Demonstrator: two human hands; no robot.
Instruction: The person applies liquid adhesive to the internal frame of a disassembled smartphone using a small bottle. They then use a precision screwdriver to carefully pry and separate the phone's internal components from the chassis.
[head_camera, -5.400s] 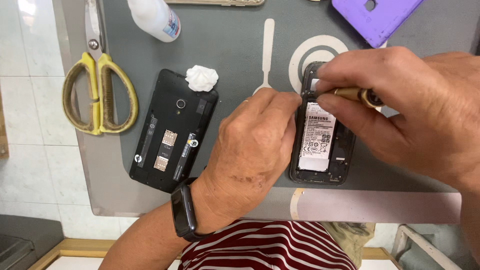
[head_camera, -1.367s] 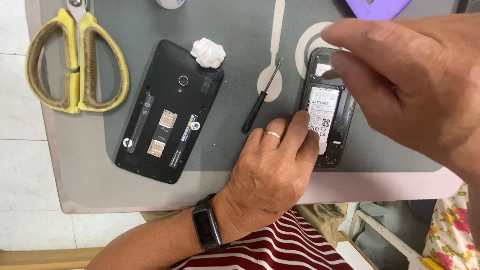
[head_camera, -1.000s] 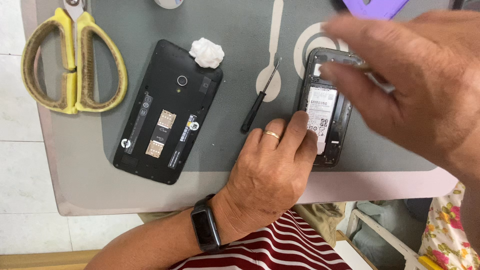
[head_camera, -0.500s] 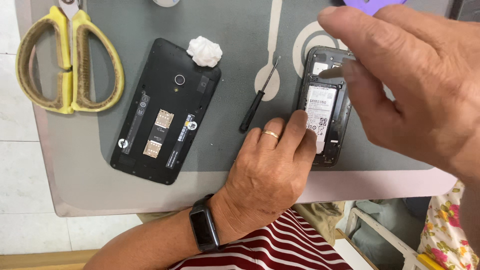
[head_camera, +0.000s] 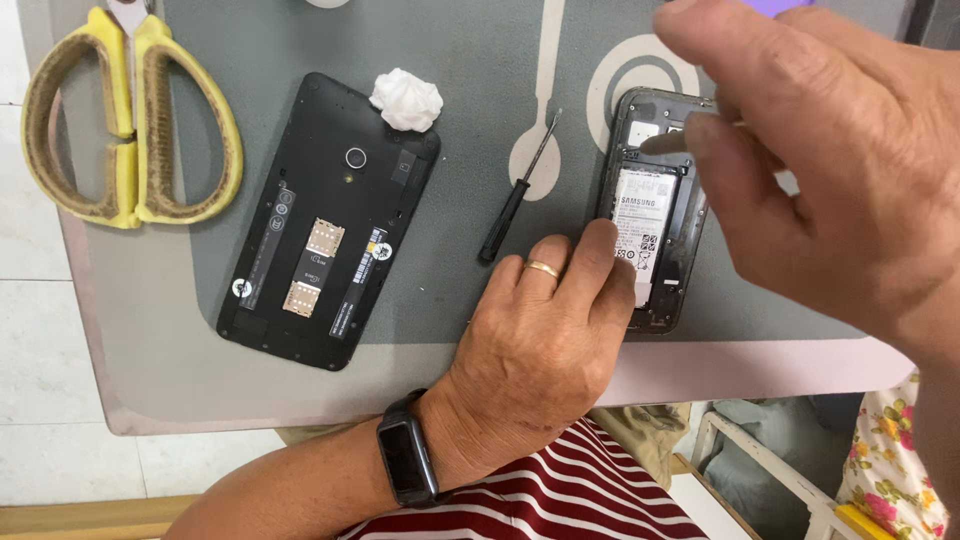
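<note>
A grey work mat (head_camera: 480, 60) is spread over the pale tabletop (head_camera: 130, 390), its rounded corner seen at lower left of the frame. At upper left, yellow-handled scissors (head_camera: 130, 120) are laid half on the mat's edge. Centre-left, an opened black phone (head_camera: 325, 225) is laid back-up, a white wad (head_camera: 406, 99) touching its top corner. A small black screwdriver (head_camera: 515, 195) is seen mid-frame. At right, a second opened phone (head_camera: 655, 210) is laid on the mat, battery exposed.

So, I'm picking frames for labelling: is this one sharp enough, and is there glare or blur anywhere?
Head view: soft, even light with no harsh glare; the left hand, open phone, screwdriver and scissors are crisp, while the close right hand looks slightly soft and hides the phone's right edge.
</note>
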